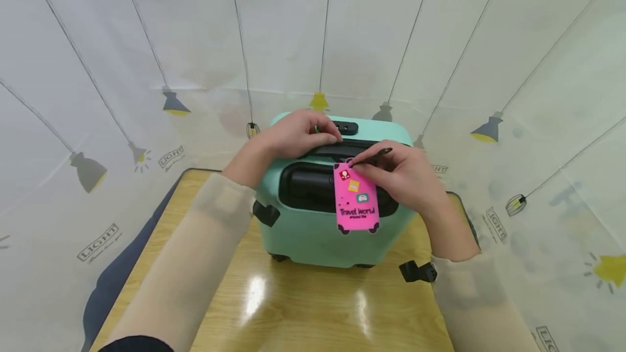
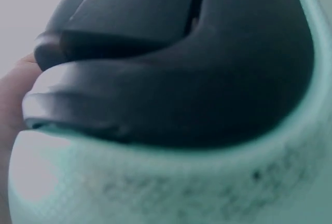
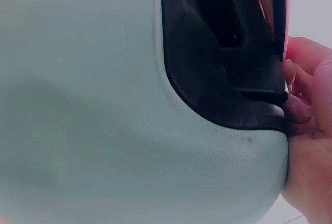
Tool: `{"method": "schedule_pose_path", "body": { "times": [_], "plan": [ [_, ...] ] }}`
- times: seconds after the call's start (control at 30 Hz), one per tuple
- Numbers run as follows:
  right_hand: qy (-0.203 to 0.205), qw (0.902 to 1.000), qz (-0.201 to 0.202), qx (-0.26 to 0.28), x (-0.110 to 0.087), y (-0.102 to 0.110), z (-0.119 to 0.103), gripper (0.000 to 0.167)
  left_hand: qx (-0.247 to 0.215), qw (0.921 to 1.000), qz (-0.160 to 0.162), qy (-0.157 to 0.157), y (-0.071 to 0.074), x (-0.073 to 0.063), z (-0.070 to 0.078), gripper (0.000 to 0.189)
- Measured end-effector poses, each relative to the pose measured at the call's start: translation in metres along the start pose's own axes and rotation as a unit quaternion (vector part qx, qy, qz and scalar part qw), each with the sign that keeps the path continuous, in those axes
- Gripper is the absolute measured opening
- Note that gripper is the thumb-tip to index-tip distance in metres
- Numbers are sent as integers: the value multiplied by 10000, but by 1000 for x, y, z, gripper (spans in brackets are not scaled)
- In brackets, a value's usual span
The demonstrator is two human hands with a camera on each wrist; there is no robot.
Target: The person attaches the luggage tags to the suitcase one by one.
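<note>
A mint-green suitcase [image 1: 318, 240] stands upright, with a black top handle [image 1: 337, 149] and a black recessed panel [image 1: 305, 186] on the near side. My left hand [image 1: 303, 133] lies over the handle's left part, its fingers curled and gripping there; its fingertips are partly hidden. Between thumb and fingers, my right hand [image 1: 403, 173] pinches the black strap [image 1: 376, 155] of a pink luggage tag [image 1: 357, 213]. The tag hangs in front of the panel, with small stickers and "Travel World" printed on it. In the right wrist view, the right fingers [image 3: 303, 89] are beside the handle.
The suitcase stands on a wood-grain table [image 1: 288, 308] with a dark edge. A combination lock [image 1: 347, 127] sits on the suitcase top behind the handle. Pale sheeting [image 1: 415, 31] printed with hanging lamps surrounds the table. Each wrist carries a small black camera [image 1: 266, 213].
</note>
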State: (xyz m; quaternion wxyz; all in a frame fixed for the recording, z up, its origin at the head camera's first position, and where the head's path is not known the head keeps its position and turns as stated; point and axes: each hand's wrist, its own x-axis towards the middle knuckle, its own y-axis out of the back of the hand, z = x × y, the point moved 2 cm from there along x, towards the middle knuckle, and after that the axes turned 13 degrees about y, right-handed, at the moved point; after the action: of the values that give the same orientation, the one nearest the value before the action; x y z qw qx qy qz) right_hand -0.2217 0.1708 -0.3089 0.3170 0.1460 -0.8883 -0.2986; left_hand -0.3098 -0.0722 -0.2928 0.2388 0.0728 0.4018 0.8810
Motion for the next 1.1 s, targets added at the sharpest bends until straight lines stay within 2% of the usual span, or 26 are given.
{"method": "schedule_pose_path", "body": {
  "times": [0.17,0.37,0.57,0.73,0.93,1.1],
  "plan": [
    [170,9997,-79,139,1,-2,0,14,59,9996,-244,117,6,-2,-1,24],
    [346,9987,7,366,1,-4,1,14,175,9966,-799,13,19,-1,-2,24],
    [201,9992,-48,350,1,-5,1,14,587,9892,-1343,-27,25,7,4,24],
    [135,9998,-95,125,2,-6,1,14,875,9821,-1659,194,26,11,12,20],
    [188,9997,-133,50,3,-4,0,14,1270,9744,-1817,386,27,11,24,11],
    [243,9996,-133,5,4,-5,1,14,1305,9738,-1809,440,28,12,24,10]
  ]
}}
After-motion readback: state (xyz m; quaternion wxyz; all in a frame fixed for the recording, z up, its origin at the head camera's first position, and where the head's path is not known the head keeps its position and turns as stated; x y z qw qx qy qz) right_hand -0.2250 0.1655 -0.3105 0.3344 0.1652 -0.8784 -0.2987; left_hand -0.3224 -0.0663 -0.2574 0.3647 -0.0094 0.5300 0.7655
